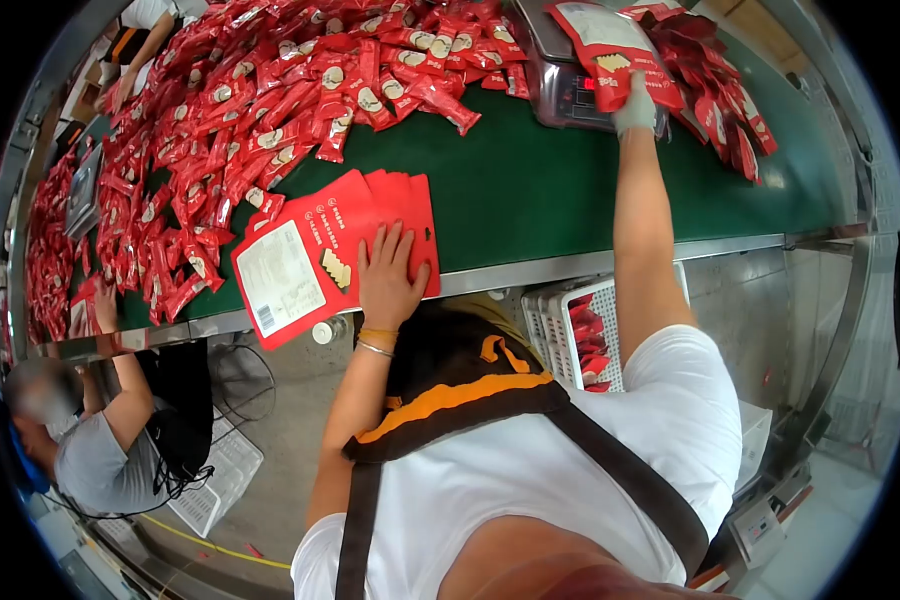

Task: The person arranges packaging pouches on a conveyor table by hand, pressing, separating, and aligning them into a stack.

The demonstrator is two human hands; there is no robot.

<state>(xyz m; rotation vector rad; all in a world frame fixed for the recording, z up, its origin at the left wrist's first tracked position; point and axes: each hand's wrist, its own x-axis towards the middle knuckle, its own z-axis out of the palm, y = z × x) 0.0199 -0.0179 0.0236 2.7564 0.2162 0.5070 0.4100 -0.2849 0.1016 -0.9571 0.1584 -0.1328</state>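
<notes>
My left hand [390, 278] lies flat, fingers spread, on a fanned stack of flat red pouches [365, 205] at the belt's near edge. The top pouch shows a white label panel and a barcode. At arm's length, my right hand [638, 108], in a pale glove, grips the end of a filled red pouch [615, 60]. That pouch is over a weighing scale [560, 85] and hides part of it; whether it rests on the pan I cannot tell.
Small red packets [270, 110] are heaped across the green belt [530, 190]. More red pouches [720, 100] pile up right of the scale. A white crate [560, 330] with red packets stands below the metal edge. A co-worker [120, 450] is at the left.
</notes>
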